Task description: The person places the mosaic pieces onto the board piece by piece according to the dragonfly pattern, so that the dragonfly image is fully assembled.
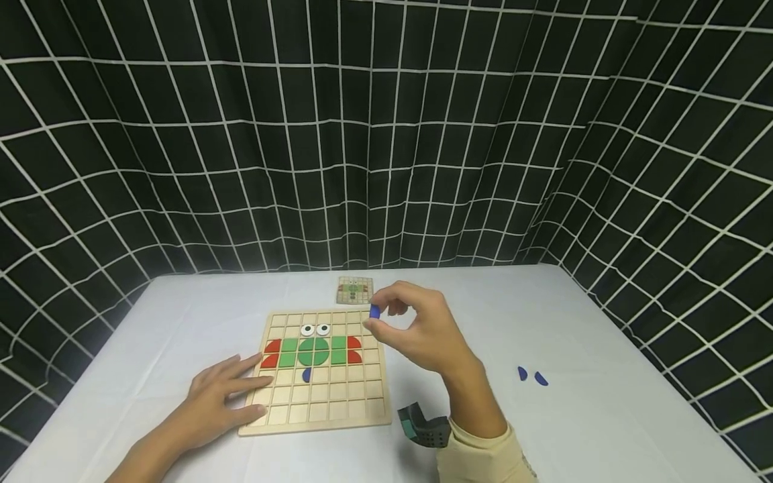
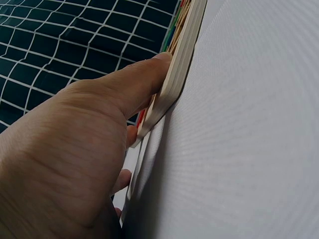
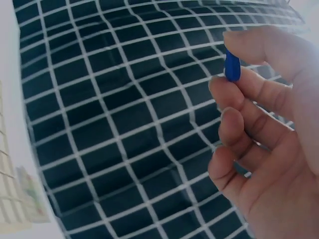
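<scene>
Between thumb and index finger, my right hand (image 1: 423,329) pinches a small blue piece (image 3: 232,66), raised over the right edge of the wooden grid board (image 1: 356,409). My left hand (image 1: 211,402) rests on the board's left edge with fingers spread; in the left wrist view its thumb (image 2: 144,79) lies on the rim. On the board sit two white eye pieces (image 1: 315,330), a green circle (image 1: 313,351) made of quarter pieces, light green squares (image 1: 288,352) and red quarter pieces (image 1: 354,350) at both sides. One blue piece (image 1: 306,375) lies below the circle.
A small picture card (image 1: 354,290) with a similar pattern lies behind the board. Two blue pieces (image 1: 532,376) lie on the white table (image 1: 580,322) to the right. A black grid-patterned curtain (image 1: 362,134) stands around the back and sides.
</scene>
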The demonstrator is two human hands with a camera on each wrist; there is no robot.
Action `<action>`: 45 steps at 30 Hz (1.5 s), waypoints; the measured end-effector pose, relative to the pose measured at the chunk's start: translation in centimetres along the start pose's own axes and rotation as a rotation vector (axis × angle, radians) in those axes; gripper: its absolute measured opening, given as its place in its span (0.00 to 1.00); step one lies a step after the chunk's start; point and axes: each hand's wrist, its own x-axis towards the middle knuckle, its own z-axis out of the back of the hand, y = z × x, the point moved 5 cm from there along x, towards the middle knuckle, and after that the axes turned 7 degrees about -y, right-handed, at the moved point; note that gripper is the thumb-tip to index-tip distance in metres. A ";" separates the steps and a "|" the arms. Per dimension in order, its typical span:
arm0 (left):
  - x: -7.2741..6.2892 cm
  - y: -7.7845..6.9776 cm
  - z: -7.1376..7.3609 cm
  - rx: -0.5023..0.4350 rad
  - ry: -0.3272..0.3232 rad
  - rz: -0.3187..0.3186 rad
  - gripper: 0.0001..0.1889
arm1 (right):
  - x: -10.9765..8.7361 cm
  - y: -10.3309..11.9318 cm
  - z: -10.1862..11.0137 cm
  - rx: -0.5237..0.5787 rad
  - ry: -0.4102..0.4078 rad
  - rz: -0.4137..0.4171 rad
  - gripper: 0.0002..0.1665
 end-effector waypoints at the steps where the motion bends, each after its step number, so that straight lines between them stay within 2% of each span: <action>1: 0.0 0.0 0.0 0.001 -0.001 -0.003 0.22 | 0.1 -0.2 -0.5 0.000 0.002 -0.013 0.11; 6: 0.1 0.0 0.0 0.004 0.006 0.005 0.23 | 0.0 -1.6 -3.7 -0.020 0.030 -0.080 0.11; 12: 0.1 0.1 0.0 0.001 0.017 0.018 0.23 | -0.8 -3.1 -7.4 0.020 0.085 -0.155 0.10; 21: -0.1 0.0 0.2 0.000 0.013 0.015 0.23 | -2.4 -4.7 -11.3 0.002 0.215 -0.285 0.08; 31: 0.1 -0.1 0.2 0.005 0.018 0.016 0.23 | -4.6 -7.0 -13.9 -0.076 0.369 -0.382 0.10; 35: 0.1 -0.1 0.2 0.006 0.024 0.025 0.24 | -5.0 -7.5 -14.4 -0.102 0.403 -0.415 0.10; 45: 0.3 -0.2 0.2 0.005 0.021 0.015 0.24 | -5.5 -7.2 -15.1 -0.252 0.449 -0.335 0.10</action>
